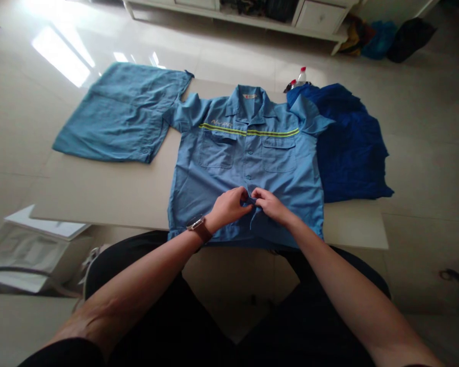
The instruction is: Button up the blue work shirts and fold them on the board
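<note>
Shirt: light blue, short sleeves, face up at mid table; collar toward table's far edge, hem draping over the near edge.
Stripe: yellow, straight across the chest, above two flapped pockets.
Left hand: fingers pinched together on the shirt's front edge, low down. Watch on wrist.
Right hand: pinched on same edge, just beside the left. Exact bit between fingertips too small to tell.
Light blue garment: spread over table's left end, touching a shirt sleeve.
Dark blue cloth: rumpled heap, table's right end, against the other sleeve.
Bottle: red cap, by table's far edge, partly behind the heap; can't tell if on it.
Cabinet: white, beyond table's far edge, well apart.
</note>
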A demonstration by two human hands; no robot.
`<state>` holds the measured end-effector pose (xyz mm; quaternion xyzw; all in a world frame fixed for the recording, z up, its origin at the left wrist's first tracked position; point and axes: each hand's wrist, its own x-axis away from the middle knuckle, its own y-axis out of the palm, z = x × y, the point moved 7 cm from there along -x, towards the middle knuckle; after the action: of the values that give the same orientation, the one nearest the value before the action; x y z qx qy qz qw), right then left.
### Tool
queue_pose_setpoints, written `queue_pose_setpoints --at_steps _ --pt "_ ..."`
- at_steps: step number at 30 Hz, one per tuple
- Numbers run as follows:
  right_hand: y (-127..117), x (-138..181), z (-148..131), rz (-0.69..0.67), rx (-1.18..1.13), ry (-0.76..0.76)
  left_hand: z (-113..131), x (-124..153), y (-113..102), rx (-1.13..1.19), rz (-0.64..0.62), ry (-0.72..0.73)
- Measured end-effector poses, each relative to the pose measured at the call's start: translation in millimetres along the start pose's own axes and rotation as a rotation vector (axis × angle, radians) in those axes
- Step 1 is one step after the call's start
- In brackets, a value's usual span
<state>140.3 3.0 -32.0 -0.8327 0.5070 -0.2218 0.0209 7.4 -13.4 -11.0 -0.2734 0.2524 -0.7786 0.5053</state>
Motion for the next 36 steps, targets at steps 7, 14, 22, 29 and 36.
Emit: queue_pose_setpoints --at_steps 7,14,22,29,36 --pt "-1.1 0.8 2.8 0.029 -0.040 0.023 -5.0 -6.7 3.4 0.056 -0.021 -0.047" --pt "-11.3 8.9 -12.9 0.135 0.253 -0.070 -3.6 -8.0 -7.1 -0.004 0.016 -0.009" --pt "-11.9 7.0 -20.1 0.153 0.394 -0.153 -3.8 -9.0 -3.4 -0.019 -0.001 -0.025" --pt "-7.9 1.6 -8.6 0.147 0.262 -0.110 -3.7 -9.3 -6.1 0.000 -0.007 -0.007" --pt "-1.2 -2.9 -0.7 0.013 0.155 -0.093 -2.4 -9.5 -8.4 0.047 -0.020 0.016"
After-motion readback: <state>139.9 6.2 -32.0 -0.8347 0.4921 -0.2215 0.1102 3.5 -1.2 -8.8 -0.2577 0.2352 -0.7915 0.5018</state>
